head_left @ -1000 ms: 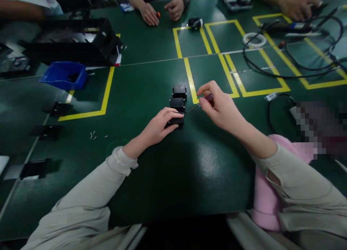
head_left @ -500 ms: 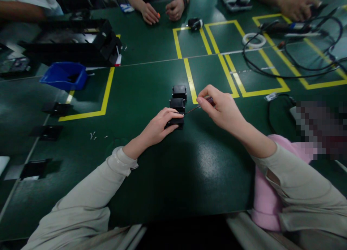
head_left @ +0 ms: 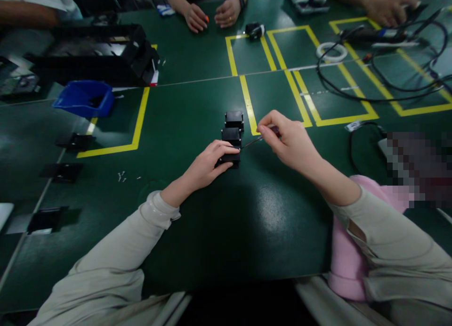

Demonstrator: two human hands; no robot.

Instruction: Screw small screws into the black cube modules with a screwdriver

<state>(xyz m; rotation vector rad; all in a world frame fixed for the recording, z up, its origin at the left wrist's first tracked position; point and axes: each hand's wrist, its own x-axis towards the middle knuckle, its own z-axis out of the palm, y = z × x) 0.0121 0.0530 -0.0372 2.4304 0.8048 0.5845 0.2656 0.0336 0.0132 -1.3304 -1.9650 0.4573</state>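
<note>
Three small black boxes stand in a row on the green table (head_left: 219,232). My left hand (head_left: 205,163) grips the nearest black box (head_left: 231,159), fingers over its top and thumb on the near side, hiding part of it. Just beyond are the middle black box (head_left: 230,136) and the far black box (head_left: 234,118), with small bright spots at their corners. My right hand (head_left: 287,140) is closed on a screwdriver (head_left: 252,142) with a dark handle. Its thin shaft points left and down, the tip at the right corner of the nearest box, beside my left fingertips.
Several small screws (head_left: 122,176) lie left of my hand. A blue bin (head_left: 84,98), black trays (head_left: 95,52) and dark parts (head_left: 67,172) are farther left. Yellow tape (head_left: 249,104) marks the table. Black cables (head_left: 370,100) lie right. Across the table are a co-worker's hands (head_left: 196,19).
Both hands, the screwdriver and the black boxes keep nearly the same positions. The whole view shifts very slightly.
</note>
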